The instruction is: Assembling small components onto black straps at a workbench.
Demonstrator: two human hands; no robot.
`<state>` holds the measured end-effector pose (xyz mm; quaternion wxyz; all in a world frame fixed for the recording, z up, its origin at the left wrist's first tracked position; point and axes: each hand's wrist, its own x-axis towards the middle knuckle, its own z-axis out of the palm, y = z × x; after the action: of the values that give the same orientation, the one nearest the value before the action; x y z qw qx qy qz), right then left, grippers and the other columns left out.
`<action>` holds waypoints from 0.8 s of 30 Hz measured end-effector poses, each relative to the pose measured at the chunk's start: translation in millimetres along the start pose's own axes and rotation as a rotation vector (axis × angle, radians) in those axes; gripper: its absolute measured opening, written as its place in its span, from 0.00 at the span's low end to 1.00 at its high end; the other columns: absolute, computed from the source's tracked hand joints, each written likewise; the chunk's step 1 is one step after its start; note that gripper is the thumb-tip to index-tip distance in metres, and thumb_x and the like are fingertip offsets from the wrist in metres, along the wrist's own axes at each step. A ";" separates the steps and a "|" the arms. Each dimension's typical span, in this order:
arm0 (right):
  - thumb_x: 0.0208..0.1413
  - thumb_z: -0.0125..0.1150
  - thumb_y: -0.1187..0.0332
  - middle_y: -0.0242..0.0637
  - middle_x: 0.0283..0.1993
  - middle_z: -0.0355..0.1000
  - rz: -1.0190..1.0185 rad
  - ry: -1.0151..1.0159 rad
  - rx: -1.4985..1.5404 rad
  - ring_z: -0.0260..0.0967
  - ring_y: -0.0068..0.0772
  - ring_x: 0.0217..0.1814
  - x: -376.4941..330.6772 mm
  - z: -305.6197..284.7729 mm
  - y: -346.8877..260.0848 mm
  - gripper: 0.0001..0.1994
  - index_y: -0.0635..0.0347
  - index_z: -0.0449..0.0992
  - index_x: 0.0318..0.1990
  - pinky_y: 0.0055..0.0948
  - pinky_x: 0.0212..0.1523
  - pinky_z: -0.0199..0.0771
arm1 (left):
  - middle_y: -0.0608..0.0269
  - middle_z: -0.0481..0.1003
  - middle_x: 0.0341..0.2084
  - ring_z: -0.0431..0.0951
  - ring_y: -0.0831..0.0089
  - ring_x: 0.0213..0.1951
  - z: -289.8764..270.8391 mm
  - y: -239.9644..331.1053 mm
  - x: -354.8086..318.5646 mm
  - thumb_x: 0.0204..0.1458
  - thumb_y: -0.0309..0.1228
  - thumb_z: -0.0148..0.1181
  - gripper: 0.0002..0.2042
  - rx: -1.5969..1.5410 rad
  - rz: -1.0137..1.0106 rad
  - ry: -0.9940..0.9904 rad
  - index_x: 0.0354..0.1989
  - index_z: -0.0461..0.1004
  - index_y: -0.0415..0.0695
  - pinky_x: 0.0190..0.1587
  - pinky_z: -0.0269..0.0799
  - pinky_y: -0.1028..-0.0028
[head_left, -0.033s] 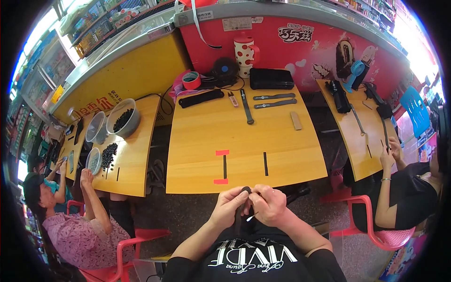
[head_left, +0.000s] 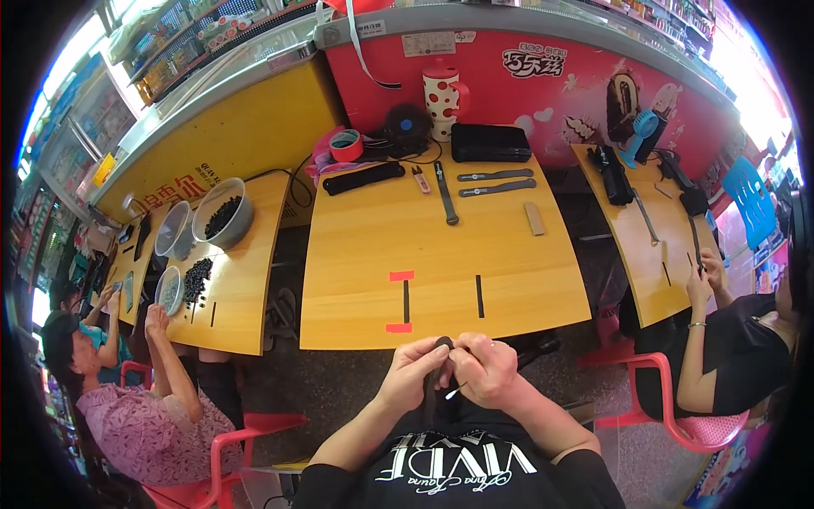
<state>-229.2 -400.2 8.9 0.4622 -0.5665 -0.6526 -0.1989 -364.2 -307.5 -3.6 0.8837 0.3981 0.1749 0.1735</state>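
Note:
My left hand is closed around a dark strap that loops over the fingers and hangs toward my lap. Right beside it, my right hand is closed with its fingertips against the strap's upper end. A cotton swab is tucked in that same hand, one white tip sticking out below it. Both hands are just off the near edge of the wooden table. On the tabletop nearest them lie a thin black strip with red tape at both ends, and another black strip.
Farther back are grey straps, small snips, a tan block, a black case, a tape roll and a spotted tumbler. People sit at side tables; bowls of black pieces stand left.

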 end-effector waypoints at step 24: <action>0.35 0.62 0.71 0.34 0.28 0.68 -0.673 -0.142 -0.263 0.63 0.21 0.22 55.9 -31.9 18.6 0.06 0.59 0.72 0.23 0.18 0.18 0.57 | 0.63 0.73 0.21 0.73 0.72 0.19 23.3 65.3 85.4 0.63 0.35 0.51 0.13 -0.045 0.090 0.152 0.32 0.71 0.37 0.22 0.73 0.72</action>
<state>-196.1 -389.0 66.0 0.2476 -0.3871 -0.8016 -0.3824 -289.7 -243.7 46.2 0.8679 0.3712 0.2192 0.2467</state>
